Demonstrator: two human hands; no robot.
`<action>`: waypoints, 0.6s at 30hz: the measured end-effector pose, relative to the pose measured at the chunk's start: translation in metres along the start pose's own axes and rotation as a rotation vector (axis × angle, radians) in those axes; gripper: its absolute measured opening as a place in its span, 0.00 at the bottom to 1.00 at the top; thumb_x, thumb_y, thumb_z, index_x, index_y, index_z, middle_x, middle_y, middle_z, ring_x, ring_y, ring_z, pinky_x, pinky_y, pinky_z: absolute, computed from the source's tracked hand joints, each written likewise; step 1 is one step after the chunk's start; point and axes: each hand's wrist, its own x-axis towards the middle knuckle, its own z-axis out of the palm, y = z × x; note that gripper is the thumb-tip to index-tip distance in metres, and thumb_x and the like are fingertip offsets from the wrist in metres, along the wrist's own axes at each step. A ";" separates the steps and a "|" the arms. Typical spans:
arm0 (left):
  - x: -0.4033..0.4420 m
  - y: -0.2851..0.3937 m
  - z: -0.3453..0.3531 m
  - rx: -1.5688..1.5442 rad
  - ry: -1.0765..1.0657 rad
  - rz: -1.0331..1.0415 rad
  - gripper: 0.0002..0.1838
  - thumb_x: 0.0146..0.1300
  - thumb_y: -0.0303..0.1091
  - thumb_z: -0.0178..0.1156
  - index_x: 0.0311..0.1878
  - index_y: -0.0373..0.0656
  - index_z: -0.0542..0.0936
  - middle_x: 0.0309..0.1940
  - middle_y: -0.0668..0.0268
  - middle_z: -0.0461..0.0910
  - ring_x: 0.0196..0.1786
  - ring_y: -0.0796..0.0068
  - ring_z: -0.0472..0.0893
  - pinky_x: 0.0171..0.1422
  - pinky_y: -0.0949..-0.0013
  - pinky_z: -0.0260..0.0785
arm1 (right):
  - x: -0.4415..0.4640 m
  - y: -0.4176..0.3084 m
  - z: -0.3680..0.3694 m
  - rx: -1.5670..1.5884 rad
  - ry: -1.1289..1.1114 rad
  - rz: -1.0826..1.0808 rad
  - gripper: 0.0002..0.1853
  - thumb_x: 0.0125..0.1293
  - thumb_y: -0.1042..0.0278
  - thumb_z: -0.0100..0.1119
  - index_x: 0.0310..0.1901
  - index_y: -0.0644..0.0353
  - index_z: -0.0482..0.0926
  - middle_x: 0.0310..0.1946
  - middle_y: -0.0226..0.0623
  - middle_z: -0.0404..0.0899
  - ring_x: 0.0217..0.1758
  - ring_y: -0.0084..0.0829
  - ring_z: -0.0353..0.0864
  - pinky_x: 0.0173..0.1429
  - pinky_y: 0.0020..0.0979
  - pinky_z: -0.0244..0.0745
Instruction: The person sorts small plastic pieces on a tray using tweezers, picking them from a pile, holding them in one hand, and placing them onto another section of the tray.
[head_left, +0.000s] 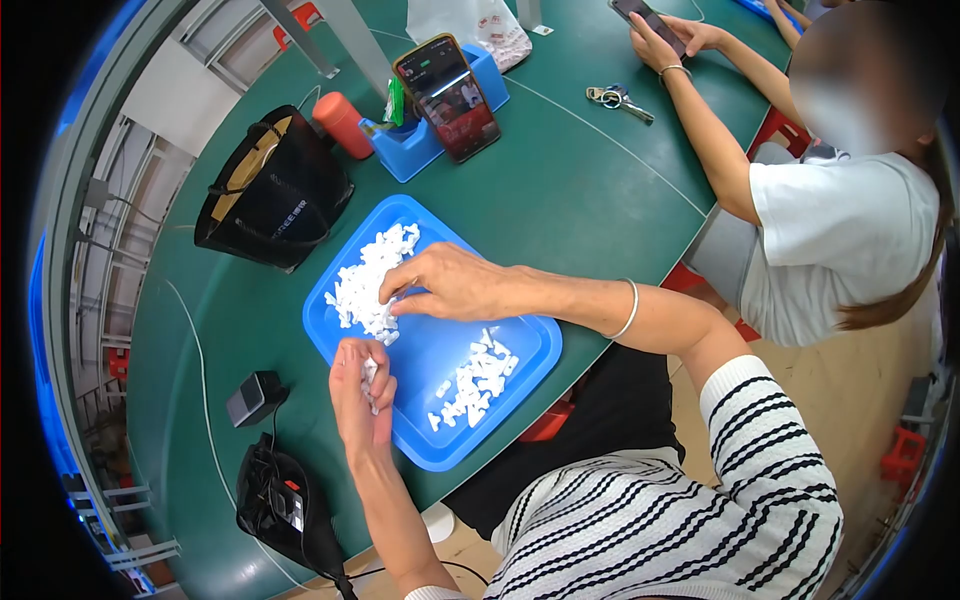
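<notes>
A blue tray (pixel 425 425) lies on the green table. A large pile of small white pieces (pixel 365 282) fills its far left part, and a smaller group of white pieces (pixel 480 380) lies in its near right part. My right hand (pixel 440 285) reaches over the tray, its thumb and fingertips pinched at the edge of the large pile; what is between them is too small to name. At the tray's left edge, my left hand (pixel 362 390) is curled around some white pieces (pixel 371 380).
Beyond the tray are a black bag (pixel 275 190), a red bottle (pixel 342 125), a blue holder (pixel 408 153), a propped phone (pixel 450 100) and keys (pixel 618 100). A black box (pixel 256 398) and dark pouch (pixel 290 510) lie left. Another person (pixel 840 215) sits right, holding a phone.
</notes>
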 end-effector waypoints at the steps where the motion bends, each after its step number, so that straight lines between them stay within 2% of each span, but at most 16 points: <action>1: 0.001 -0.001 -0.002 0.001 0.000 0.002 0.09 0.72 0.36 0.51 0.40 0.41 0.71 0.32 0.64 0.72 0.19 0.89 0.59 0.18 0.86 0.47 | 0.000 0.000 0.000 -0.041 0.002 -0.014 0.10 0.62 0.68 0.61 0.42 0.62 0.80 0.38 0.44 0.84 0.42 0.40 0.84 0.47 0.34 0.77; 6: 0.003 -0.003 0.003 0.140 0.069 0.009 0.08 0.72 0.36 0.49 0.41 0.41 0.71 0.27 0.70 0.68 0.18 0.90 0.58 0.16 0.86 0.45 | -0.002 -0.002 -0.002 -0.062 0.084 -0.006 0.09 0.61 0.67 0.61 0.40 0.62 0.81 0.34 0.45 0.84 0.39 0.40 0.85 0.44 0.34 0.77; 8: 0.004 -0.003 0.006 0.151 0.105 0.034 0.07 0.72 0.34 0.51 0.42 0.41 0.72 0.26 0.69 0.71 0.17 0.89 0.59 0.18 0.84 0.46 | -0.001 -0.004 -0.005 -0.067 0.139 -0.029 0.09 0.60 0.66 0.61 0.37 0.63 0.82 0.32 0.42 0.84 0.37 0.38 0.85 0.43 0.31 0.77; 11: 0.005 -0.005 0.008 0.211 0.147 0.062 0.07 0.71 0.32 0.52 0.47 0.41 0.73 0.26 0.69 0.72 0.18 0.90 0.59 0.18 0.85 0.47 | 0.000 -0.010 -0.010 -0.021 0.183 -0.009 0.09 0.59 0.69 0.61 0.33 0.68 0.83 0.35 0.36 0.85 0.35 0.33 0.84 0.42 0.29 0.77; 15: 0.005 -0.008 0.013 0.330 0.215 0.079 0.10 0.70 0.33 0.53 0.51 0.41 0.72 0.28 0.69 0.73 0.18 0.91 0.60 0.18 0.86 0.47 | -0.001 -0.020 -0.015 0.051 0.134 0.050 0.11 0.60 0.69 0.61 0.34 0.72 0.83 0.37 0.33 0.84 0.35 0.29 0.82 0.43 0.28 0.77; 18: 0.006 -0.010 0.012 0.367 0.192 0.077 0.12 0.69 0.33 0.55 0.52 0.40 0.74 0.27 0.69 0.74 0.18 0.91 0.60 0.18 0.86 0.46 | -0.002 -0.021 -0.010 0.106 0.126 0.007 0.11 0.59 0.68 0.61 0.34 0.71 0.83 0.37 0.33 0.85 0.35 0.29 0.82 0.43 0.28 0.77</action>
